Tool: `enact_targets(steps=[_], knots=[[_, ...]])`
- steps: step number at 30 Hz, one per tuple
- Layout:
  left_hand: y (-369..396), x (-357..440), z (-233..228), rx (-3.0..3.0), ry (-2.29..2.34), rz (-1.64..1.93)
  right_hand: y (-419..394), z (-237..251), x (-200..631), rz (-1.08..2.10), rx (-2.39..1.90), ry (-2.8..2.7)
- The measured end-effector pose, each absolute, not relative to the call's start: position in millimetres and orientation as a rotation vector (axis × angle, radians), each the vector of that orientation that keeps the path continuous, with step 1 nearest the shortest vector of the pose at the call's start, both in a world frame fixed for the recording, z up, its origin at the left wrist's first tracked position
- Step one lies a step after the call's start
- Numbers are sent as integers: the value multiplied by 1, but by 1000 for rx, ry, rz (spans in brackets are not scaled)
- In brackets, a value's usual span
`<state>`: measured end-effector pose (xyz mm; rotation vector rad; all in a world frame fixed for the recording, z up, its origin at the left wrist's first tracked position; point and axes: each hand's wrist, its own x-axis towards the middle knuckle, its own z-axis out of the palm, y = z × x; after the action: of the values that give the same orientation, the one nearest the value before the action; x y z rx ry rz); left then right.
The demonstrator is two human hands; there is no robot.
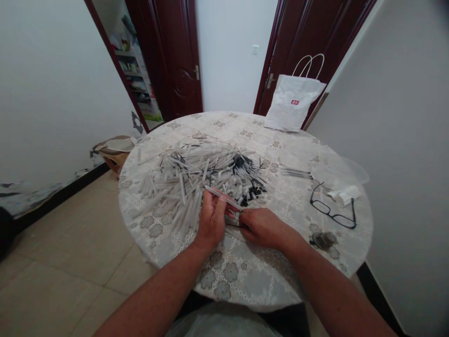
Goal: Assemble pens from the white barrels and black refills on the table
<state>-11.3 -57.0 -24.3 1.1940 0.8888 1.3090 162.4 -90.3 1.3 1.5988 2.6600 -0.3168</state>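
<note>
Both hands met at the near edge of a big heap of pen parts (196, 180) on the round counter (245, 271), which was covered with a pale flowered cloth. The left hand (211, 220) was closed around a thin pale pen barrel (224, 198), thumb and fingers pinching it so that it slanted up and away to the left over the heap. The right hand (261, 227) lay knuckles up just beside the left one, its fingertips closed on the lower end of the same barrel; what exactly it pinched there, perhaps a small tip or cap, was too small to tell.

The heap was mostly white tubes, with a darker clump of black pieces (247, 175) on its right side, just beyond the hands. Further right, a few thin rods (296, 173) lay apart from the heap. A pair of black-rimmed glasses (333, 208) rested open on the cloth near the right edge, next to a small white folded thing (345, 194). At the far rim a white paper bag (293, 107) with loop handles leaned against a dark red door (308, 28). A basket (115, 152) sat on the tiled floor to the left.
</note>
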Motion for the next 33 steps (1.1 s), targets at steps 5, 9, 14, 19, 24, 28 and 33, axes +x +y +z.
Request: enact_targets(steps=[5,9,14,19,24,28,33], knots=[[-59,-11,-27,1263,929,1333,-92,9,180,-339,1682,2776],[-57,-10,-26,1246,928,1343,-88,14,203,-622,1762,2911],[-56,-10,-24,1266,934,1340,-76,5,221,-985,1939,2947],[-57,-11,-25,1292,949,1303,-69,-10,224,-1237,2245,2935],[-58,-11,-24,1323,902,1259,-67,-19,215,-1630,2357,2889],[-57,-11,-25,1278,875,1256,-68,-23,204,-1826,2196,2846],[-56,-13,-22,1315,849,1281,-70,-24,194,-2055,1901,2744]])
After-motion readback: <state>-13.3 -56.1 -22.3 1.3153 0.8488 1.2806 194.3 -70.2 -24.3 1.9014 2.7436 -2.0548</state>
